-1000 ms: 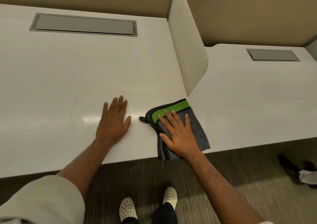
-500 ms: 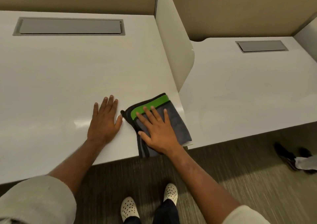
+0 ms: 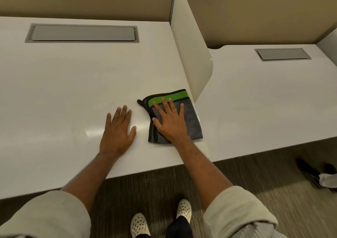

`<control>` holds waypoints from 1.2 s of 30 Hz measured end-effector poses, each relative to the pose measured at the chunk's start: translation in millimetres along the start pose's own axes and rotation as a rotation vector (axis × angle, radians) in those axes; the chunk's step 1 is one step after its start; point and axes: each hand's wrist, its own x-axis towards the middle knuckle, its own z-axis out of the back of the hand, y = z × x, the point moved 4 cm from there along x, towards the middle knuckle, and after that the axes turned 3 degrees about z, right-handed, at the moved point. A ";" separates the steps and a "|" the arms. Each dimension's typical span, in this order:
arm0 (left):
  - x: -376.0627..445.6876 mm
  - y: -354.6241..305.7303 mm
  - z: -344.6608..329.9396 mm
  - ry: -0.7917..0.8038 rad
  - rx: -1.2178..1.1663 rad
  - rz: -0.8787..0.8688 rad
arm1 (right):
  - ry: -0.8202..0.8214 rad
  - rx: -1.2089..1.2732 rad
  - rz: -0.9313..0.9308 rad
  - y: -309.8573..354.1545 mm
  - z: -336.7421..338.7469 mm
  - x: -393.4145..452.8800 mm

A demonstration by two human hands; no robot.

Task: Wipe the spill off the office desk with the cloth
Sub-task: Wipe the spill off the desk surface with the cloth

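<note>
The folded grey cloth (image 3: 193, 123) with a green band and black edging lies flat on the white desk (image 3: 73, 84), near its front edge and just beside the foot of the white divider panel (image 3: 189, 51). The right hand (image 3: 170, 123) presses palm-down on the cloth, its fingers (image 3: 165, 103) spread apart and flat, their tips reaching the green band; nothing is gripped. The left hand (image 3: 117, 132) rests flat on the bare desk just left of the cloth, apart from it, fingers extended and slightly apart. A grey cable hatch (image 3: 82, 33) sits at the back of the desk.
</note>
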 end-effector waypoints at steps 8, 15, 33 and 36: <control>0.7 -0.2 0.3 0.015 0.009 -0.005 | 0.033 -0.005 0.213 10.2 -6.1 -83.4; 0.3 0.2 -0.1 0.018 0.014 0.011 | 0.012 -0.011 0.031 -29.0 4.2 -61.4; -0.4 -0.9 0.7 -0.002 -0.007 0.004 | 0.038 -0.027 0.119 22.4 -9.1 -68.7; -2.0 -0.9 3.3 0.007 -0.005 0.011 | 0.081 -0.011 0.154 22.5 -4.8 -73.2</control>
